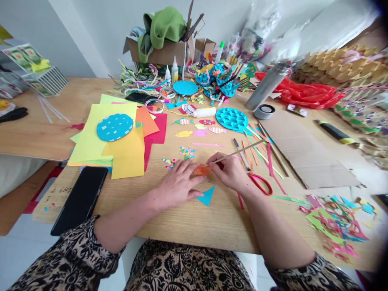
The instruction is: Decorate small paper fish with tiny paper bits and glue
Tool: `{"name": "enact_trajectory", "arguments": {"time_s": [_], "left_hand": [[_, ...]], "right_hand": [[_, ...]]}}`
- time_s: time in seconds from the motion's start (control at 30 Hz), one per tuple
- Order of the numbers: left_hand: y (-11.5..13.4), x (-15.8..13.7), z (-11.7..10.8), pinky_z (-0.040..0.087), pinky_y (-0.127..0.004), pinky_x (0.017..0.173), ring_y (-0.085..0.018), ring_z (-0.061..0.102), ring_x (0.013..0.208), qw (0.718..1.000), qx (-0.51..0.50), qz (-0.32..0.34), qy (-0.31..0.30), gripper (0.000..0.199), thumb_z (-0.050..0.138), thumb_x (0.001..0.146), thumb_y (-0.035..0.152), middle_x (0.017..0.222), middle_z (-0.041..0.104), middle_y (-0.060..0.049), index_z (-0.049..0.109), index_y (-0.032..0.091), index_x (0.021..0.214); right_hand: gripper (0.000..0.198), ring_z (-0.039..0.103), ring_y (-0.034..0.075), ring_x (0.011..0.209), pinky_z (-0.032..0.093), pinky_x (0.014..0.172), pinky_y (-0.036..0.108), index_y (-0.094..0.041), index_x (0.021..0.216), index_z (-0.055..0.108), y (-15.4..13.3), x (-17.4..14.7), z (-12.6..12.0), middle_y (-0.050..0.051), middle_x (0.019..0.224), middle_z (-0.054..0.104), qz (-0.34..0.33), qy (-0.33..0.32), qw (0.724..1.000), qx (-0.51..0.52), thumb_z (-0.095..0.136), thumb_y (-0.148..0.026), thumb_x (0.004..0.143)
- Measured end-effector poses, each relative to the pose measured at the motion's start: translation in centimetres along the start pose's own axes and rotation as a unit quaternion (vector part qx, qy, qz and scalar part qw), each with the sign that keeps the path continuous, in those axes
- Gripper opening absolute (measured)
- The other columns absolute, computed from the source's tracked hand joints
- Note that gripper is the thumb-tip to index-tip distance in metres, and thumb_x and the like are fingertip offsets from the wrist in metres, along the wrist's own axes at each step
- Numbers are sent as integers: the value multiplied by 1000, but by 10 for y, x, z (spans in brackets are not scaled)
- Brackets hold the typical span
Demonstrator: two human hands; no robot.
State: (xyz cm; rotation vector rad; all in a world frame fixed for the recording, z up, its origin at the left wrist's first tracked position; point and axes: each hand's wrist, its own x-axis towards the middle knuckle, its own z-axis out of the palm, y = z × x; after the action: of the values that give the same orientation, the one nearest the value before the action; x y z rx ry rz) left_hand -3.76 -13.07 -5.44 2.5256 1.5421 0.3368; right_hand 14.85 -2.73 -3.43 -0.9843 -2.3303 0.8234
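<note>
The right hand (223, 167) pinches a thin stick (239, 152), its lower end at the right end of the orange fish (200, 170); the left hand (177, 184) lies spread flat, fingers against the fish, steadying it on the counter (188, 222). I'd guess the fish is thin paper: light, easily creased, apt to slide, best pressed down at its middle or pinched by an edge. A blue scrap (207, 196) sits just this side of the fish, confetti (187, 152) just beyond it, scissors (261, 184) to its right. Farther beyond it lie other paper fish (200, 132); well to its left, a phone (81, 198). The wooden top is crowded, and far behind the fish a stuffed box (160, 50) stands before a pale wall (93, 24).
</note>
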Motion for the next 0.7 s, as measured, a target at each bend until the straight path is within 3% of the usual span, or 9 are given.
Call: {"name": "enact_trajectory", "arguments": {"time_s": [0.2, 0.7], "left_hand": [[1, -1, 0, 19, -55, 117, -32, 24, 143, 1000, 0, -2, 6, 52, 53, 89, 54, 150, 38, -8, 52, 30, 136], [0, 0, 1, 18, -57, 117, -33, 24, 143, 1000, 4, 1, -3, 55, 50, 90, 57, 152, 37, -6, 49, 30, 139]], "right_hand": [[15, 55, 12, 53, 40, 52, 25, -14, 82, 66, -2, -1, -1, 5, 73, 68, -3, -9, 1000, -7, 52, -19, 83], [13, 63, 16, 70, 45, 62, 27, -16, 88, 65, -1, -6, -6, 7, 84, 68, -83, -31, 995, -51, 53, -17, 89]]}}
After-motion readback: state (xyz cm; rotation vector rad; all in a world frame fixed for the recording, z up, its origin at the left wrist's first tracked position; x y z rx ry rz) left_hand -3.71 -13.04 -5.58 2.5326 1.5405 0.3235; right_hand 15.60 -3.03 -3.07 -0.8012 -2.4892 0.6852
